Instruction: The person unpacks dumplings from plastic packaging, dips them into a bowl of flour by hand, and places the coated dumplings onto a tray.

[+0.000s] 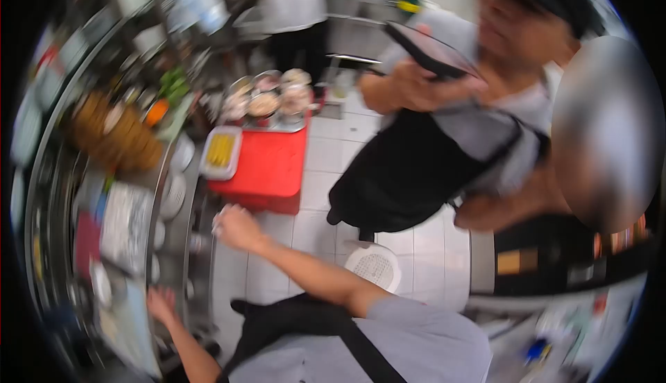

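My left hand [161,303] is over the edge of the metal counter at lower left. Its fingers look loosely spread and seem to hold nothing, though they are somewhat blurred. Close by are a white cutting board [127,324] and a small white dish [100,284]. My right hand [236,227] hangs in the air in front of the red box [267,168], with its fingers curled in. Whatever it may hold is too blurred to make out. On the box sits a white tray [210,168] of yellow pieces, beside a metal tray of several filled bowls [263,104].
A person with a black bag [423,168] stands close on the right, holding a phone [430,53]. Another person [295,1] stands at the back. A white stool [374,266] is on the tiled floor. Stacked brown containers [114,133] and white plates [173,196] line the left shelves.
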A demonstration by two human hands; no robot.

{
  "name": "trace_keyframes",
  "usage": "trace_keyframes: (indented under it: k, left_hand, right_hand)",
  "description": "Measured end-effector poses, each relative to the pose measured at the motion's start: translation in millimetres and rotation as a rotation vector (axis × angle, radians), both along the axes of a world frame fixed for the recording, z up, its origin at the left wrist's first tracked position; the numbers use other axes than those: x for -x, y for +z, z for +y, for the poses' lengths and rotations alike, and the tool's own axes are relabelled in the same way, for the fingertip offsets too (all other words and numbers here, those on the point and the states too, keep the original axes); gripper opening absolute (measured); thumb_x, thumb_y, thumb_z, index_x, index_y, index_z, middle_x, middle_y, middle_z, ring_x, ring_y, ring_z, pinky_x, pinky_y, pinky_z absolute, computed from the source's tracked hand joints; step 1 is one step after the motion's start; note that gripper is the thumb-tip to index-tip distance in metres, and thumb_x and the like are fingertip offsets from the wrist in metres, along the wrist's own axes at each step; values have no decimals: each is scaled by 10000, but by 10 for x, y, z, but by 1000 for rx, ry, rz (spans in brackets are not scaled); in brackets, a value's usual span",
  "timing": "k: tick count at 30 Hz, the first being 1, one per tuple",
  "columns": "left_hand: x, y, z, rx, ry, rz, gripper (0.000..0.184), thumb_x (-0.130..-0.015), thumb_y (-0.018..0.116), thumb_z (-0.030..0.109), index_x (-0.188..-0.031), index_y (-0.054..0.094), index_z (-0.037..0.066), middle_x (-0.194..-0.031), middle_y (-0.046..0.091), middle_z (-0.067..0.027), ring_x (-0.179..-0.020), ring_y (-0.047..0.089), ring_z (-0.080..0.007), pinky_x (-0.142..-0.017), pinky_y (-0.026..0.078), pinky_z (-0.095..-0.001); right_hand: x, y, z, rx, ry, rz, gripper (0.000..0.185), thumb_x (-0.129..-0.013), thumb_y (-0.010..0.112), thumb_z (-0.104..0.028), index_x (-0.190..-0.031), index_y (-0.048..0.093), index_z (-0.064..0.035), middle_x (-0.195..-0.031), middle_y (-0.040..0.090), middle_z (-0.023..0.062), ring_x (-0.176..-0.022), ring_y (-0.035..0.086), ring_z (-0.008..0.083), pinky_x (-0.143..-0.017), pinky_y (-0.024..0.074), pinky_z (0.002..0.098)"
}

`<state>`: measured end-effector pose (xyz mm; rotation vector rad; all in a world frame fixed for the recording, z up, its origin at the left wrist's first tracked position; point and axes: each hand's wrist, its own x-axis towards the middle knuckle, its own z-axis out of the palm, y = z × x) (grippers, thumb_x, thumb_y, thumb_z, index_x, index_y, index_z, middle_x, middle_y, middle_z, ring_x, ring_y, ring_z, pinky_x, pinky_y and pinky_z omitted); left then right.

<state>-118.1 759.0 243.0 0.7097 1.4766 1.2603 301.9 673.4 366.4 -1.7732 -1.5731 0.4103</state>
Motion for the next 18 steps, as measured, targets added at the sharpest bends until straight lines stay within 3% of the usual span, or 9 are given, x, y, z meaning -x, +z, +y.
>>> trace_keyframes:
  k: [1,5,11,18]
  left_hand:
    - [-400,378,-136,97,34,63,522,-946,551,390,-1361,394,115,-1265,556,-195,-988,630,-339,-774,553,-422]
    - [-1045,894,-453,58,2,257,380,-936,568,372,-1175,503,83,-921,613,-78,-652,618,-163,-529,529,-299]
    - [-1192,1217,-810,105,8,426,364,-958,532,328,-1154,525,22,-964,619,-100,-694,636,-159,-555,535,-274]
    - [-1116,1075,-1283,248,45,475,372,-968,517,331,-1133,524,-2,-938,617,-103,-686,633,-162,-553,535,-277]
  right_hand:
    - [-51,-56,-22,30,22,2,212,-790,646,-248,-896,697,-72,-931,610,195,-901,592,375,-801,498,481]
    - [-150,-225,-107,-4,118,68,228,-795,673,-227,-949,693,-60,-956,596,212,-913,585,382,-823,487,477]
    - [-129,-301,-167,52,227,128,293,-799,693,-214,-1011,665,-15,-1040,596,221,-1001,565,393,-852,473,476]
    - [-26,-365,-191,110,308,173,341,-806,697,-224,-1059,658,0,-1073,591,248,-1014,564,404,-880,459,461]
